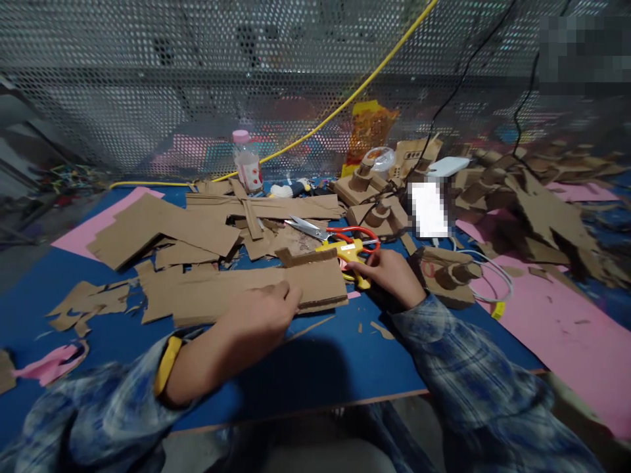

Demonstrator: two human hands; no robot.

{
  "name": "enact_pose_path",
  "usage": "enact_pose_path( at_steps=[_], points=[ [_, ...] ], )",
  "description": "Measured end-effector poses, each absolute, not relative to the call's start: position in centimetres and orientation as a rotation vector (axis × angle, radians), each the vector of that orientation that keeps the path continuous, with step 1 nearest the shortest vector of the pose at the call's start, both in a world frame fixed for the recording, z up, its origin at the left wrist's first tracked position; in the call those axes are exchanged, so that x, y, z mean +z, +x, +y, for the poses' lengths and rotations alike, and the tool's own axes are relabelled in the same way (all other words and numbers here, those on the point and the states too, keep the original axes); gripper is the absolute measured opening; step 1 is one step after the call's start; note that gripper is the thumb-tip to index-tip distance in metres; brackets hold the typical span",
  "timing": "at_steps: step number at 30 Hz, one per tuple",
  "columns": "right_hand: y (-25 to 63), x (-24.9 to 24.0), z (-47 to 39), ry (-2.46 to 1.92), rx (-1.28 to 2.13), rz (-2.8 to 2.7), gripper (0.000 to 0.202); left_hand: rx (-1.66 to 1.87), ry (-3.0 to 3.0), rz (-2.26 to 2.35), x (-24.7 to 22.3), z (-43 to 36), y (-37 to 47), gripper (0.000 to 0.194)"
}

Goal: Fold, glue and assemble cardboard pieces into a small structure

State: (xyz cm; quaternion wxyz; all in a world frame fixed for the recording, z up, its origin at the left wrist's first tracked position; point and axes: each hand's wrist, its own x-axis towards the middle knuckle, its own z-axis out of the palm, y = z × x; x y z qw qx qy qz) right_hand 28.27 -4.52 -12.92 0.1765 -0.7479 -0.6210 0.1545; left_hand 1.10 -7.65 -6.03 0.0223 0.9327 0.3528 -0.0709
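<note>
A long piece of cardboard [217,289] lies in front of me, with a folded edge at its right end. My left hand [266,309] has its fingers curled on the near edge of that cardboard. At the cardboard's right end, my right hand [394,276] has its fingers closed at the handle of a yellow glue gun [351,249]. A clear glue stick seems to show at the gun's back. Scissors [315,230] with red handles lie just behind the gun, their blades pointing left; the handle loop is close to my right thumb.
Cardboard scraps [133,230] cover the left and back. A bottle with a pink cap [249,164] stands behind. Cardboard pieces with round posts [362,180], a white charger-like block [430,210], a coiled white cable [505,282] and pink sheets [582,328] lie right. A perforated metal screen [197,85] rises behind.
</note>
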Motion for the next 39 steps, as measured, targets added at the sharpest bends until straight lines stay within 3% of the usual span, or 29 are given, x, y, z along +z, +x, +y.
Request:
enact_pose_path(
  at_steps=[5, 10, 18, 24, 33, 39],
  points=[
    [28.0, -14.6, -3.9, -1.953, 0.618, -1.507, 0.038, -0.197, 2.843, 1.285, -4.2, -9.2, 0.6, 0.015],
    [27.1, -14.2, -4.4, -1.703, 1.108, -1.241, 0.023, 0.040, 2.618, 1.293, -3.4, -8.0, -0.6, 0.022],
    [27.6, -13.0, -4.8, -1.629, 1.020, -1.225, 0.013, -0.011, 2.604, 1.401, -4.6, -5.9, -2.1, 0.025],
    [28.1, -11.3, -5.5, -1.455, 1.111, -1.002, 0.031, -0.056, 2.261, 1.357, -3.9, -3.7, 0.1, 0.020],
    [28.8, -10.6, -5.9, -1.413, 0.895, -1.060, 0.020, 0.340, 2.351, 1.239, -9.9, -1.1, 1.9, 0.020],
    [27.3, -10.7, -6.7, -1.337, 1.026, -1.105, 0.016, 0.638, 2.247, 1.282, -10.9, -3.8, 1.6, 0.024]
  ],
)
